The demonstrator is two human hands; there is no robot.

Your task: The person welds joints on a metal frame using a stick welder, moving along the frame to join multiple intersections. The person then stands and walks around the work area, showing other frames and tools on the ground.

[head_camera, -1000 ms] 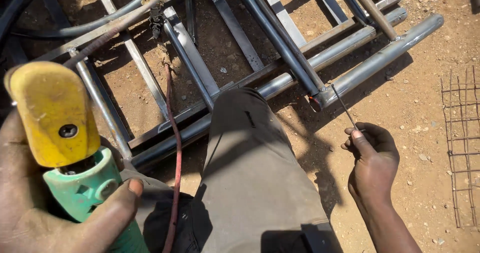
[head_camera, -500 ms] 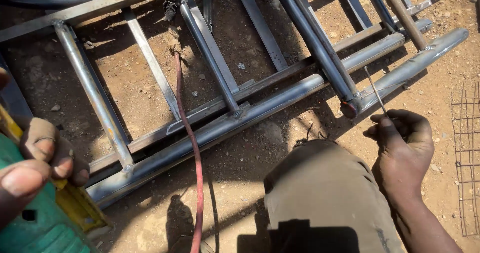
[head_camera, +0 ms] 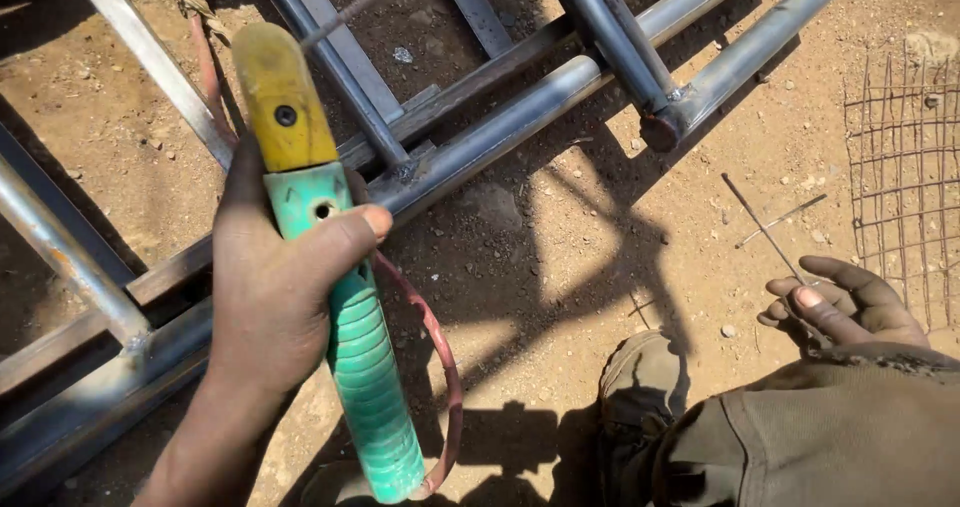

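Since half a second ago the left hand [head_camera: 275,297] has swung up into the middle of my view, bringing the welding electrode holder [head_camera: 335,287] with it; earlier only its edge showed at lower left. The right hand [head_camera: 845,307] has dropped from the pipe joint to the ground at lower right.

Left hand: closed round the holder's green ribbed handle, thumb pressed across the front just below the yellow head. The holder stands nearly upright, yellow end up, a thin rod [head_camera: 355,7] running from its tip toward upper right. A red cable [head_camera: 445,367] loops from the base of the handle.

Right hand: fingers loosely curled, resting low by the knee of the khaki trousers [head_camera: 800,437]. A thin welding rod [head_camera: 765,232] lies at the fingertips; I cannot tell whether it is pinched.

Behind the holder, the steel pipe frame [head_camera: 520,117] lies on bare dirt. Wire mesh [head_camera: 905,167] lies at far right.
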